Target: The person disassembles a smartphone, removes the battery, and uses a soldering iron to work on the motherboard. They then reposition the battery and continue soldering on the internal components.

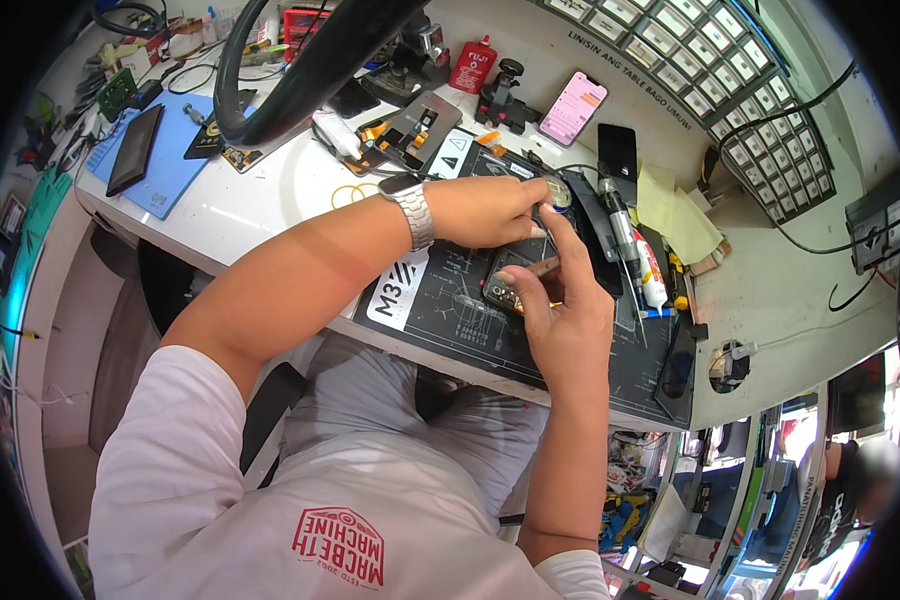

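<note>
My left hand (485, 212) reaches across to the right, a metal-band watch (410, 210) on its wrist. Its fingers are closed beside a small round container (559, 194); whatever they pinch is hidden. Just nearer to me is my right hand (570, 305), index finger stretched up to the left fingertips. Its thumb and curled fingers lie over a small dark device with exposed circuitry (497, 290). What those fingers grip cannot be made out. Under both hands lies a black printed work mat (440, 325).
Right of my hands lie a screwdriver-like tool (615, 205), a white-and-red tube (650, 275) and yellow paper (670, 210). Behind stand a lit phone (573, 108), a clamp (502, 95) and a red bottle (473, 65). A thick black tube (320, 65) hangs over the left side.
</note>
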Demonstrator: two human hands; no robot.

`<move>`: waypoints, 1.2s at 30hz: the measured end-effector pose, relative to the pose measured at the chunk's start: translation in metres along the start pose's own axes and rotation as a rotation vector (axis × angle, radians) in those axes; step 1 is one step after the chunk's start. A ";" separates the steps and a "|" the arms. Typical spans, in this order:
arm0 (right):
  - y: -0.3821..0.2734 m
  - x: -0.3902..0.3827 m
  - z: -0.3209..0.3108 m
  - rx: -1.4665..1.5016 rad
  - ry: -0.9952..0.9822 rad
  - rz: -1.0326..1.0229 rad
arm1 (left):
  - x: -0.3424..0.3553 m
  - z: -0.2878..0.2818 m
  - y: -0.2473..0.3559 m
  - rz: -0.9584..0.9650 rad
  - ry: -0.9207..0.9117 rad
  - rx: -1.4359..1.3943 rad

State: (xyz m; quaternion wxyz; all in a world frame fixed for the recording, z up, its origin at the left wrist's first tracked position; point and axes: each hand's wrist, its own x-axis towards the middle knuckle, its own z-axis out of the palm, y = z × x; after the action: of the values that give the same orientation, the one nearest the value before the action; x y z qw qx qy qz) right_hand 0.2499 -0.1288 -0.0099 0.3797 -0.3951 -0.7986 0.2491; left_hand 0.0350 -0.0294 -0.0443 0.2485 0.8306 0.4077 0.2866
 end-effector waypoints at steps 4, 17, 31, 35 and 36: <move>0.001 0.000 0.000 -0.029 0.019 0.027 | -0.012 -0.016 0.018 -0.001 -0.100 -0.219; 0.006 0.000 -0.002 -0.059 0.041 -0.046 | -0.020 -0.016 0.025 0.045 -0.245 -0.219; 0.028 0.005 -0.013 0.335 0.308 0.112 | -0.017 -0.015 0.031 0.013 -0.277 -0.330; 0.029 0.006 -0.010 0.339 0.299 0.098 | -0.017 -0.014 0.029 0.009 -0.260 -0.339; 0.028 0.005 -0.010 0.333 0.297 0.097 | -0.017 -0.014 0.029 0.008 -0.257 -0.334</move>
State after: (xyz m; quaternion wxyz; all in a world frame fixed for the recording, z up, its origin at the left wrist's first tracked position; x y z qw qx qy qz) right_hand 0.2683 -0.1077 -0.0214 0.5405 -0.3973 -0.6619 0.3346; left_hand 0.0325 -0.0563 -0.0208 0.4318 0.8091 0.3162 0.2427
